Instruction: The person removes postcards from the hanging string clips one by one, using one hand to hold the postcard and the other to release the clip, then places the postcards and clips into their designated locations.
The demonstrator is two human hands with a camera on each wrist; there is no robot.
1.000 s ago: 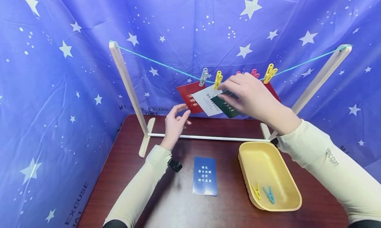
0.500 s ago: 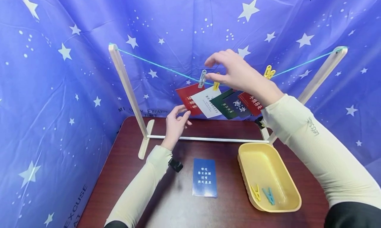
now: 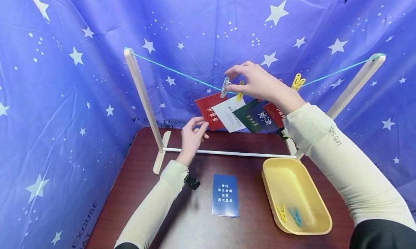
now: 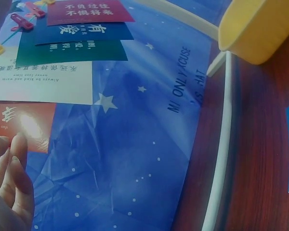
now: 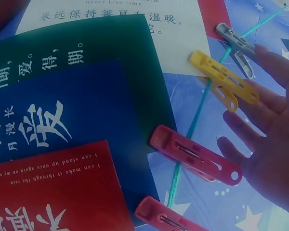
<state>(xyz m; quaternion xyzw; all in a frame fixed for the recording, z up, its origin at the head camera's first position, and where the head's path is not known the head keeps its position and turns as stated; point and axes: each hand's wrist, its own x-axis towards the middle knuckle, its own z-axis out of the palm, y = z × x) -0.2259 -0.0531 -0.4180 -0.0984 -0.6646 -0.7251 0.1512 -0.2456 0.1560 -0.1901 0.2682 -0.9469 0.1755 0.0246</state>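
Several cards hang from a green cord [image 3: 182, 74] by clothespins. My left hand [image 3: 192, 135] pinches the lower left corner of the leftmost red card [image 3: 208, 106] between thumb and fingers. My right hand [image 3: 256, 81] reaches over the cord at the grey clothespin [image 3: 225, 87], which clips that red card. In the right wrist view its fingers are spread, one tip by the end of the grey clothespin, others around the yellow clothespin [image 5: 224, 77] without a visible grip. A white card [image 3: 229, 113], a green card [image 3: 248, 115], a dark blue card [image 3: 264, 115] and another red card [image 5: 53, 187] overlap to the right.
Wooden posts [image 3: 143, 97] and a white bar [image 3: 240, 154] frame the cord. On the table [image 3: 146, 205] lies a blue card [image 3: 225, 195]. A yellow bin [image 3: 297, 198] at the right contains a yellow clothespin [image 3: 281, 213] and a blue clothespin [image 3: 295, 216].
My right hand has moved left along the cord from beside the yellow clothespin to the grey one, uncovering the cards to the right. The left hand stays at the red card's corner.
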